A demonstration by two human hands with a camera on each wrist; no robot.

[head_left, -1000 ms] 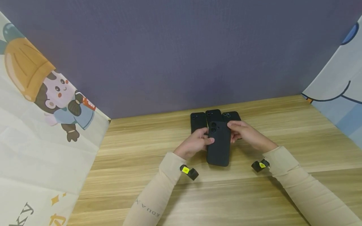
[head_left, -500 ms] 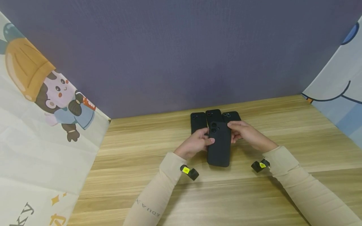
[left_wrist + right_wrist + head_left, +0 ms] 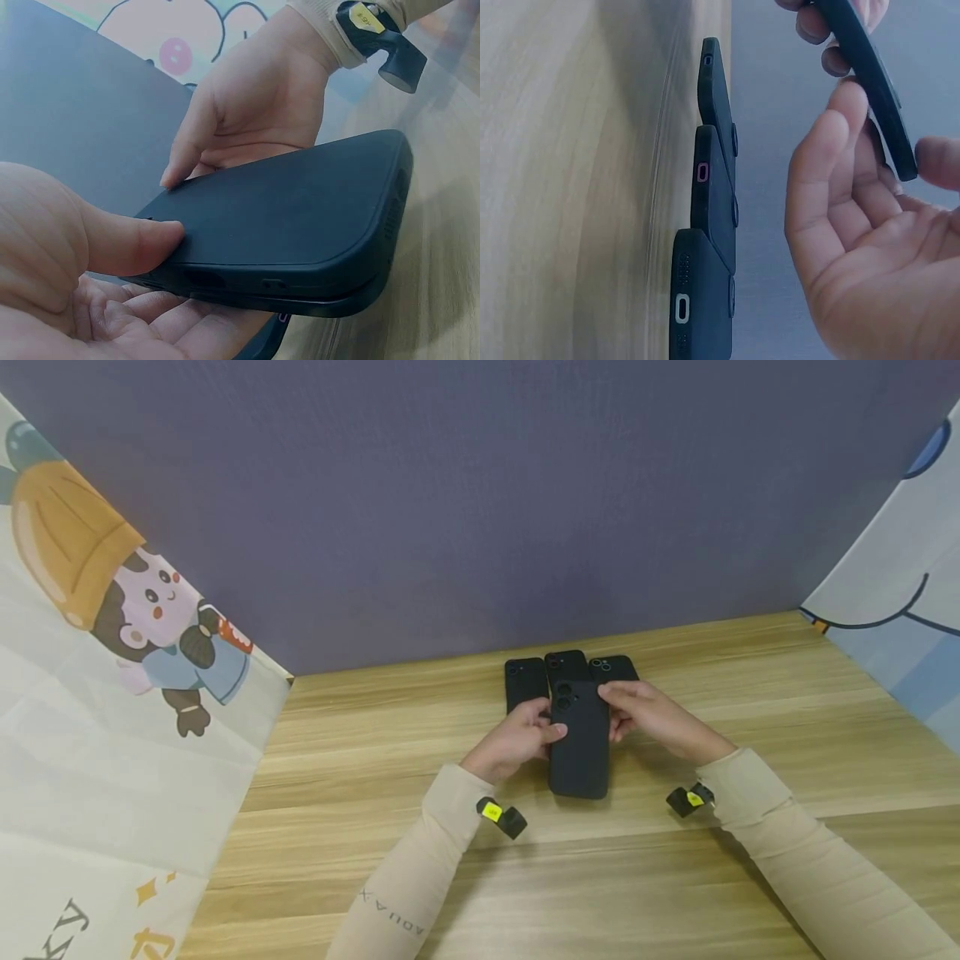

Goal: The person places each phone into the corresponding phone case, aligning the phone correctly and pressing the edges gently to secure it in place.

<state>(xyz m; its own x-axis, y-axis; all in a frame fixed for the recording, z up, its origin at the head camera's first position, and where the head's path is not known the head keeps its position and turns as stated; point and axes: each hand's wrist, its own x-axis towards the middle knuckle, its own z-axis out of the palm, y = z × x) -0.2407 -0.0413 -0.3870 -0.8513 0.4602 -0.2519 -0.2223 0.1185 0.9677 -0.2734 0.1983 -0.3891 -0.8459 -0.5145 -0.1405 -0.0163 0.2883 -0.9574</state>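
Observation:
A phone in a black case (image 3: 581,752) is held camera side up, tilted above the table. My left hand (image 3: 516,741) grips its left edge, thumb on the back and fingers underneath. My right hand (image 3: 656,717) pinches the upper right corner with thumb and fingers. In the left wrist view, a thin dark layer (image 3: 330,306) stands slightly apart below the case's lower edge. Behind it lie three more black-cased phones: a left one (image 3: 527,683), a middle one (image 3: 567,665) and a right one (image 3: 614,667). The held phone and my hands partly cover them in the head view.
The wood-grain table (image 3: 360,760) ends at a purple-grey wall (image 3: 480,510) just behind the phones. A cartoon-printed panel (image 3: 82,760) stands at the left, another printed panel (image 3: 892,568) at the right. Black devices with yellow tags, such as this wrist camera (image 3: 501,816), sit at both cuffs.
The held phone and both hands shift only a few pixels, with the grip kept. The three phones behind stay in place.

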